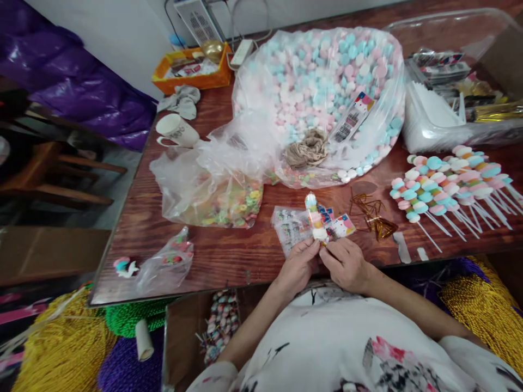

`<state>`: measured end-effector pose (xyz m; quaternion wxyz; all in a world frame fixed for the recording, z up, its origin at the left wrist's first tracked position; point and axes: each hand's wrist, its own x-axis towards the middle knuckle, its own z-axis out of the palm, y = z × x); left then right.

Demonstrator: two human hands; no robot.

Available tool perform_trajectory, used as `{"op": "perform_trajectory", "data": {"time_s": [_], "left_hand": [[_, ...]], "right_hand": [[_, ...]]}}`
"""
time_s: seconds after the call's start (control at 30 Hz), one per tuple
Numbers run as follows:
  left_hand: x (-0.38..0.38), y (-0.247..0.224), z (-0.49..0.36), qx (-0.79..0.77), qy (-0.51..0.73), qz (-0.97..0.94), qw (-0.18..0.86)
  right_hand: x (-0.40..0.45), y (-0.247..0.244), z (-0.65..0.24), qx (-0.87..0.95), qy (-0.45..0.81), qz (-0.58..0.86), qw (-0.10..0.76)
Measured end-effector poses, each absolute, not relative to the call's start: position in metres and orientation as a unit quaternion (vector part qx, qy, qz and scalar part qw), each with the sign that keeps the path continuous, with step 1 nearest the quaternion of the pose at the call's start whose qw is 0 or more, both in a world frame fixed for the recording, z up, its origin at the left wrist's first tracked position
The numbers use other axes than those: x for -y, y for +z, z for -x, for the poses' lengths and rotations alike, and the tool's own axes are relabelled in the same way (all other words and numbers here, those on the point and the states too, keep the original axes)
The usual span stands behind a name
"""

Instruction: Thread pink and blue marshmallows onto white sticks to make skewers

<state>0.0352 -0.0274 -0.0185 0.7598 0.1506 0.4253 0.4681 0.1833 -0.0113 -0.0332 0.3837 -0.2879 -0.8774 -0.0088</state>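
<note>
A candy skewer (314, 213) in a clear printed bag stands up between my hands, with white, yellow and pink pieces in it. My left hand (297, 267) pinches the bag's lower end from the left. Close beside it, my right hand (347, 264) has its fingers pressed together at the same end, where a bit of gold shows, perhaps a twist tie. Flat printed bags (289, 226) lie on the table just beyond my hands. Gold twist ties (379, 224) are loosely heaped to the right. Several unwrapped candy skewers (443, 188) with white sticks lie farther right.
A large clear bag of pastel candies (322, 81) fills the back, with a brown cloth (307, 148) on it. A bag of gummies (229, 204) and a mug (176, 130) are left. Right stands a plastic tub (425, 139); below the table, a box of wrapped skewers (223, 321).
</note>
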Motion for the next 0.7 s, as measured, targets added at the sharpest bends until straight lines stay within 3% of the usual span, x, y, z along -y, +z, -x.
{"op": "perform_trajectory", "data": {"time_s": [0.3, 0.53, 0.7], "left_hand": [[0.025, -0.012, -0.039, -0.449, 0.479, -0.154, 0.738], [0.031, -0.013, -0.026, -0.408, 0.417, -0.185, 0.791], [0.033, -0.016, -0.017, -0.324, 0.381, -0.197, 0.843]], "right_hand": [[0.018, -0.035, -0.179, 0.881, 0.061, 0.263, 0.39], [-0.001, -0.024, -0.211, 0.808, 0.127, 0.292, 0.495], [-0.029, 0.0, -0.225, 0.687, 0.31, 0.405, 0.518]]}}
